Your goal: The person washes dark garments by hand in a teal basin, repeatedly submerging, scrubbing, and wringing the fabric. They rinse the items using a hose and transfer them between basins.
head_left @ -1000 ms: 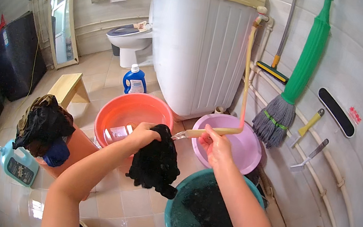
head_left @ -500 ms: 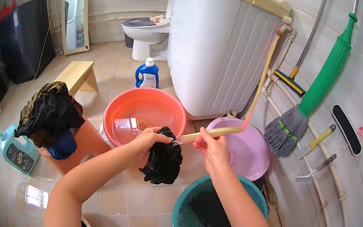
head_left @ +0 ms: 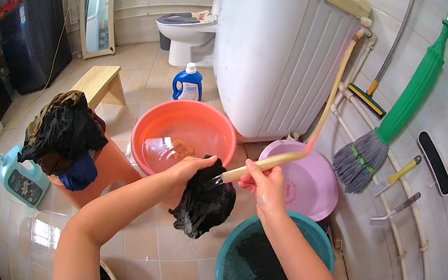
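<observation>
My left hand (head_left: pixel 193 170) grips the upper edge of a dark, wet black cloth (head_left: pixel 204 205), which hangs loosely above the tiled floor. Its exact kind does not show. In my right hand (head_left: pixel 265 184) is the free end of a pale yellow hose (head_left: pixel 331 108), pinched between thumb and fingers. Water runs from the hose's mouth onto the cloth. The hose comes down from a tap on the right wall. Below my right forearm stands a teal basin (head_left: pixel 222 259) of water with dark cloth in it.
Behind my hands stand an orange-pink basin (head_left: pixel 137 151) of water and a pink-purple basin (head_left: pixel 312 185). A white washing machine (head_left: pixel 264 45) is beyond them, with a blue detergent bottle (head_left: pixel 188 83) beside it. Clothes (head_left: pixel 66 133) heap on an orange bucket (head_left: pixel 117 166). A green-handled mop (head_left: pixel 416 84) hangs right.
The black cloth has spread out and hangs wider and lower. Water now flows over it and drips from its lower edge. My view has shifted slightly; both hands keep their hold.
</observation>
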Available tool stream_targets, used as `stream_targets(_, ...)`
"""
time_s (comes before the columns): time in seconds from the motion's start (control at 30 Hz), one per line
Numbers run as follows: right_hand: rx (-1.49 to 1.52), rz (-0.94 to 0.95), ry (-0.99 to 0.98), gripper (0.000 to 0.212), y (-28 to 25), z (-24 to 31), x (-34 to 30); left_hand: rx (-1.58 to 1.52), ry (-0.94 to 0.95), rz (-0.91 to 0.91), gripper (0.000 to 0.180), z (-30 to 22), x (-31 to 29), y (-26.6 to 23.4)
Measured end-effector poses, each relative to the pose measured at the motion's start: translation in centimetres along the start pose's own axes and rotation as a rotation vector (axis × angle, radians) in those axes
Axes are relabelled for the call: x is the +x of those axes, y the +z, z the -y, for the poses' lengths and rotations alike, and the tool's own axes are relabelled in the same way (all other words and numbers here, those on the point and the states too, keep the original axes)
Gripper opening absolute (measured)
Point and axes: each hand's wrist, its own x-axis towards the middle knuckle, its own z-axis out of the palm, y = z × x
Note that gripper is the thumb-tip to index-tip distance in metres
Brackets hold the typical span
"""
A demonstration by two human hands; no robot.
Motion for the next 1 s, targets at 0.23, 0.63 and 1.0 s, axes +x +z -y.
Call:
stream_targets(0.23,0.031,-0.017,-0.074,0.028,0.0,0.1,0.4,0.283,0.045,-0.08,0.042,0.2,0.3,0.4)
stream_targets(0.63,-0.039,-0.014,-0.068,0.03,-1.9,-1.1,-0.6,0.257,0.2,-0.192,0.042,-0.7,-0.2,1.6)
stream_targets(1.0,-0.051,-0.065,-0.092,0.033,-4.8,-1.4,-0.3,0.775,0.387,-0.043,0.022,-2.0,-2.1,3.3)
